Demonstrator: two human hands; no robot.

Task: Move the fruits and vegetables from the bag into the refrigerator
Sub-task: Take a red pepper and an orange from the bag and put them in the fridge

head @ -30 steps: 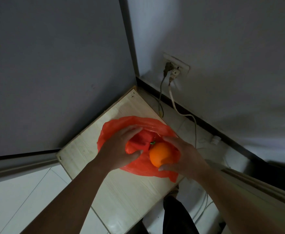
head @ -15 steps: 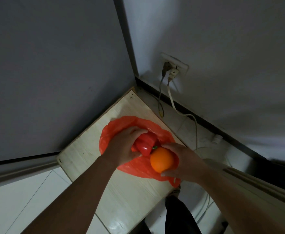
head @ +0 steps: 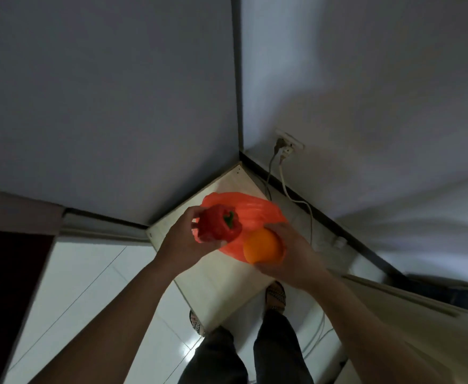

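A red-orange plastic bag (head: 252, 212) lies on a low pale wooden table (head: 221, 281) set in the room's corner. My left hand (head: 183, 239) grips a red bell pepper (head: 217, 224) with a green stem, lifted above the bag's left side. My right hand (head: 291, 250) holds an orange (head: 262, 245) at the bag's near right edge. Whatever is inside the bag is hidden. The refrigerator is not plainly in view.
Grey walls meet in a corner behind the table. A wall socket (head: 288, 141) with plugs feeds white cables (head: 296, 200) down to the floor on the right. My legs and sandalled feet (head: 275, 296) stand on white floor tiles at the table's front. A pale panel edge (head: 410, 297) crosses the right.
My left hand pulled the red pepper out of the bag and raised it. The right hand kept hold of the orange. The camera rose and tilted, so the table looks smaller.
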